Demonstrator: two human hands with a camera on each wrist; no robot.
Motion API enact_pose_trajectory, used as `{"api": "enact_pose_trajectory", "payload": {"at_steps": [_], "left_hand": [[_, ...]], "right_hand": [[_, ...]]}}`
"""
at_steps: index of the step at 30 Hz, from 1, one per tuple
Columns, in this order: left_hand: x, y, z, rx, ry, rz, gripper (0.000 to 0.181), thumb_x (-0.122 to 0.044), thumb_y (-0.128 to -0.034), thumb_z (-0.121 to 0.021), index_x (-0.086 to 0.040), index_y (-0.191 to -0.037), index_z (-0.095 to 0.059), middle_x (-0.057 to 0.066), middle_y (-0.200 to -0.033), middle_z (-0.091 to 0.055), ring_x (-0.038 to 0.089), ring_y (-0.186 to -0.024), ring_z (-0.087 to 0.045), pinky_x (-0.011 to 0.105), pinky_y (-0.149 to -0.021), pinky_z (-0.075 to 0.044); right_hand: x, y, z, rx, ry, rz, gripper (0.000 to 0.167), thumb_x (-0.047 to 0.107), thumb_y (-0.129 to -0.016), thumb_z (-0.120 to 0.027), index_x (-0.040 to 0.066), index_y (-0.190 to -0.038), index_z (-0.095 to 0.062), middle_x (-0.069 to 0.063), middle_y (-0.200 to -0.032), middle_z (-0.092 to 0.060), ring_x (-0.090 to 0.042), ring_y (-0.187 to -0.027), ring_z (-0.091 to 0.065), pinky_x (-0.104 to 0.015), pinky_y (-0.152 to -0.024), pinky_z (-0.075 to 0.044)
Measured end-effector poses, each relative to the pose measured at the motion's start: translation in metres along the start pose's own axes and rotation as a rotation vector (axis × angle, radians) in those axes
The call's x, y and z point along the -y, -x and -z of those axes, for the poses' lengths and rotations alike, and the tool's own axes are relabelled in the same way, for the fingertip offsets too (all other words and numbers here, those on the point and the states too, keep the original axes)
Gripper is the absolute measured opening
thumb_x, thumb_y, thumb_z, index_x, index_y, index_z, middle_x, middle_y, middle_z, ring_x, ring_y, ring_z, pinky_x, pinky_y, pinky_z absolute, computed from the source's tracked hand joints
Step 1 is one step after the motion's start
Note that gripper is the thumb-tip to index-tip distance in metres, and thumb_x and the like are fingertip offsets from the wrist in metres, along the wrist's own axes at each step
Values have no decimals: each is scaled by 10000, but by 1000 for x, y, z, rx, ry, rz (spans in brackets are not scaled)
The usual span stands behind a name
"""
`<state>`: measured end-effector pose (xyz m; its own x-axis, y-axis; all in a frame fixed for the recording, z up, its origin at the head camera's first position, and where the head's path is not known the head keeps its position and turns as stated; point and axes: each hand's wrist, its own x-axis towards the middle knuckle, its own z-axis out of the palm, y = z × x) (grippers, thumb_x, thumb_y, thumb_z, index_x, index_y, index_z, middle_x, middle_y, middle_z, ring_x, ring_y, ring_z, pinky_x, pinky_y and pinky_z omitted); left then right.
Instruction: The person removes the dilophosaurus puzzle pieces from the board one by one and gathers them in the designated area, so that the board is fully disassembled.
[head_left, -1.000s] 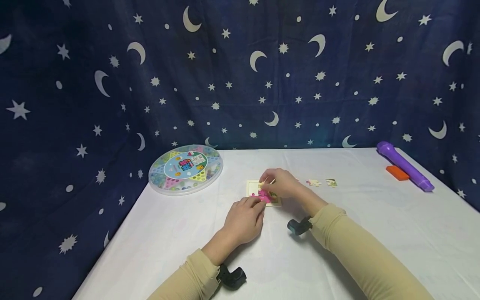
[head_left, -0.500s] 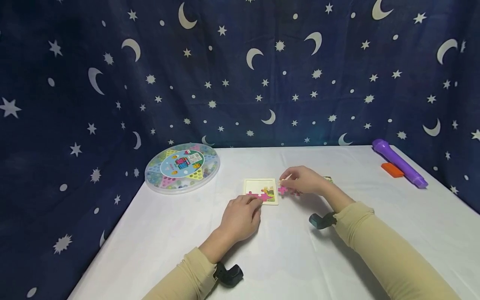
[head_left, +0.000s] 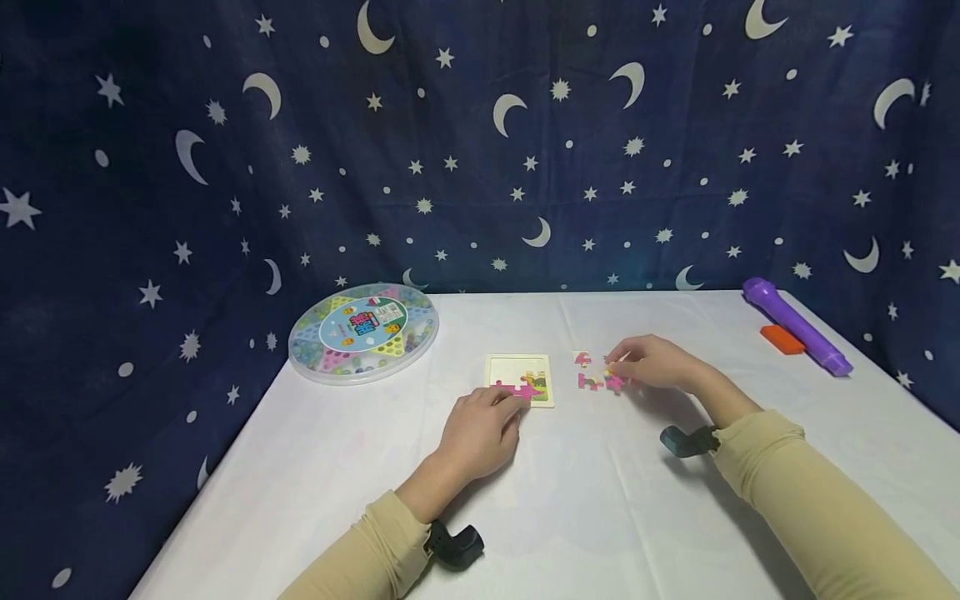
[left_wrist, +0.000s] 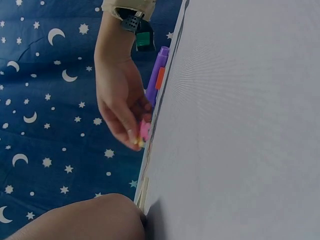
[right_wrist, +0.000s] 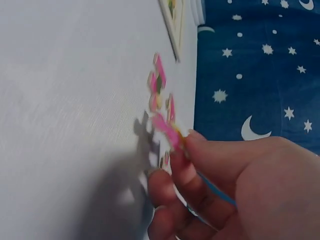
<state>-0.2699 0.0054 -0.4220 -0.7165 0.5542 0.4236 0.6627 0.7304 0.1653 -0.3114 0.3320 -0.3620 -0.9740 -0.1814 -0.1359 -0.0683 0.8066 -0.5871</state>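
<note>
A small square puzzle tray (head_left: 517,357) lies on the white table, with pink and green pieces fitted along its front and right side. My left hand (head_left: 476,437) rests at the tray's front edge, its fingers loosely bent and partly covering it. To the right, my right hand (head_left: 656,364) pinches a pink and yellow puzzle piece (right_wrist: 167,131) between thumb and fingers, just off the table. Beside that hand lie a pink loose piece (head_left: 589,382) and a white and pink loose piece (head_left: 582,358). Other loose pieces are partly hidden by the right hand.
At the back left sits a round clear marble-game box (head_left: 363,333). A purple toy microphone (head_left: 798,327) lies at the right edge, with an orange block (head_left: 782,339) beside it. A dark starry curtain (head_left: 480,150) hangs behind the table.
My right hand has pulled away from the tray to the right, carrying the pink piece over to the loose pieces. The left hand has stayed at the tray's front edge.
</note>
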Motion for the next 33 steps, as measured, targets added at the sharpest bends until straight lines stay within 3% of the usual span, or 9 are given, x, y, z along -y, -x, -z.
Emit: {"api": "enact_pose_trajectory", "payload": {"at_steps": [5,12,20,23,26,30,33], "left_hand": [[-1,-1,1,18,-16,-19,274,-234,-1033,-571,-213,-1267,-711,43,-1322,-639,262,-1173,-611,463,-949,-490],[-4,0,4,51,-61,-18,273,-254,-1049,-545,-214,-1276,-690,12,-1311,-654,255,-1193,-593,459,-955,-483],[-4,1,3,48,-64,-20,276,-246,-1049,-539,-213,-1282,-684,17,-1313,-652,260,-1209,-585,469,-968,-482],[-3,1,2,55,-64,-21,294,-243,-1044,-546,-225,-1308,-674,16,-1319,-646,263,-1217,-578,473,-975,-476],[-3,1,2,72,-75,-18,329,-254,-1049,-537,-241,-1355,-659,15,-1335,-628,262,-1236,-560,474,-995,-463],[-3,1,2,101,-99,-20,366,-269,-1058,-517,-252,-1406,-627,22,-1369,-597,267,-1273,-530,478,-1026,-442],[-3,1,2,113,-112,-25,385,-268,-1056,-513,-259,-1430,-602,29,-1394,-574,274,-1295,-512,482,-1037,-431]], "right_hand": [[-4,6,2,-11,99,-30,254,250,-957,-730,57,-1119,-695,-112,-966,-652,-241,-797,-586,-354,-693,-508],[6,1,-6,-94,155,1,207,229,-935,-750,76,-1069,-712,-62,-968,-676,-242,-845,-578,-377,-730,-513],[32,-10,-26,-54,74,-25,187,230,-976,-708,105,-1114,-712,-72,-937,-649,-208,-598,-586,-320,-530,-515],[42,-15,-33,-50,85,-29,167,246,-980,-702,134,-1104,-718,-50,-913,-657,-208,-619,-575,-328,-496,-498],[50,-19,-38,-60,108,15,167,251,-985,-692,135,-1101,-727,-28,-924,-673,-202,-700,-594,-351,-563,-523],[59,-26,-47,-90,144,118,175,228,-990,-681,117,-1106,-750,-18,-971,-711,-230,-878,-648,-440,-817,-538],[65,-31,-53,-100,180,191,169,201,-994,-665,108,-1095,-763,-30,-1023,-734,-307,-1053,-655,-521,-985,-476]]}}
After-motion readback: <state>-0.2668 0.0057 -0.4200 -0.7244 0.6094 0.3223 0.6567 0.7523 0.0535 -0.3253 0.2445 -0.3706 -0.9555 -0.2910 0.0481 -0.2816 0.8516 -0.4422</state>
